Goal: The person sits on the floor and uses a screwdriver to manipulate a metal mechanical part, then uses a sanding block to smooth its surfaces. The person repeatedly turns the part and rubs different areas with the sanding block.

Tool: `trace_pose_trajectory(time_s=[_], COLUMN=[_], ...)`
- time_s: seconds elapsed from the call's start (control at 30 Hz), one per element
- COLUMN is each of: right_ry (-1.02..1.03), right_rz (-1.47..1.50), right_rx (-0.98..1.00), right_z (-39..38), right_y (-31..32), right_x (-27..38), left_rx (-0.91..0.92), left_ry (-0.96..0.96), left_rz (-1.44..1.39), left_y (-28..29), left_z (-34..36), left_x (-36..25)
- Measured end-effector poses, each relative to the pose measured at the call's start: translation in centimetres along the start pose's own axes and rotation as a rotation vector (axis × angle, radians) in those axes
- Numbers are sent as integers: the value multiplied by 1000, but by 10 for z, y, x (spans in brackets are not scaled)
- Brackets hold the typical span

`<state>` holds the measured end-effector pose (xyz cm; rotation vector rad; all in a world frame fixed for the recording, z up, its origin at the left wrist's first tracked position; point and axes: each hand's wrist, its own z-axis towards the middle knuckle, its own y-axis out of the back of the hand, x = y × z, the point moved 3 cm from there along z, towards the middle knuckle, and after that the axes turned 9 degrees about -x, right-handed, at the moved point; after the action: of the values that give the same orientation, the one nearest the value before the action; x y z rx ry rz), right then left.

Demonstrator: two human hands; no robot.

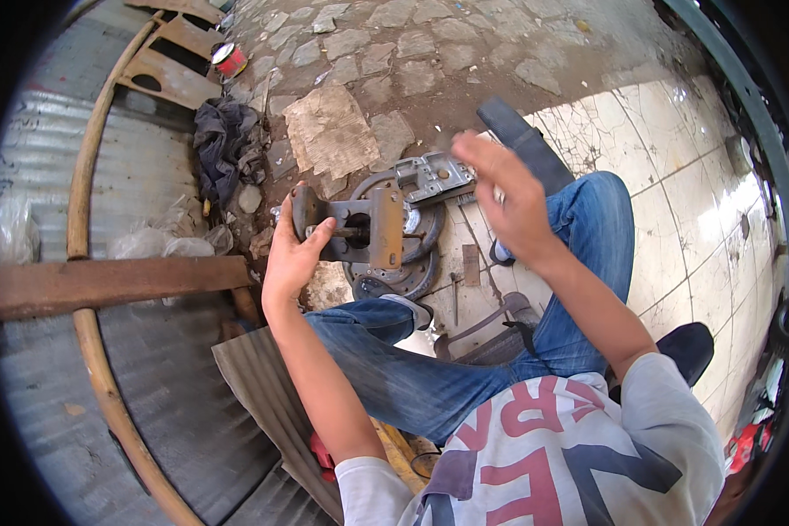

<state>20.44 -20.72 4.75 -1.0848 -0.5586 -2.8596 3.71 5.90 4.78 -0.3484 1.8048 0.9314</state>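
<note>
So my left hand (295,254) has the bracket (386,232) by its dark rounded end, on the 9 o'clock side; the thumb lies across the near face and the other fingers go round the back, so that grip is closed on it. The bracket is roughly mid-view, tan plate on the 3 o'clock side, over some metal rings (430,272); can't tell if the two actually touch.

My right hand (513,202) is up in the air, between 2 and 3 o'clock from the bracket and well apart from it; fingers loosely out, nothing in it that I can see, tips blurry.

Other stuff, all by clock from the bracket: silver casting (434,178) between 1 and 2, close by; dark pad (543,158) at 2, partly behind my right hand; thin rod (454,302) between 4 and 5, lying on the tiles (693,206); flat slab (329,130) at 11; dark cloth (222,145) at 10; red can (229,61) between 10 and 11, farther off; wooden beam (118,285) between 8 and 9.
</note>
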Motion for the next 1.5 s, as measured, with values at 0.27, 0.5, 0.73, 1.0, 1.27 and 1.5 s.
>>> trace_pose_trajectory(time_s=[0.27,0.5,0.73,1.0,1.27,1.5], right_ry=[430,384,180,195,196,164], right_rz=[234,174,276,306,333,373], right_rx=[206,162,165,137,160,188], right_z=[-20,-23,-15,-14,-21,-23], right_y=[-15,-29,-28,-31,-37,-45], right_x=[41,25,19,18,28,26], left_rx=[-27,44,90,100,196,131], left_ry=[-29,-129,-60,-210,35,288], left_rz=[109,62,-17,57,-158,-138], left_y=[-6,-16,-27,-27,-13,6], left_z=[-2,-2,1,3,10,-6], left_x=[-9,-7,-20,3,21,4])
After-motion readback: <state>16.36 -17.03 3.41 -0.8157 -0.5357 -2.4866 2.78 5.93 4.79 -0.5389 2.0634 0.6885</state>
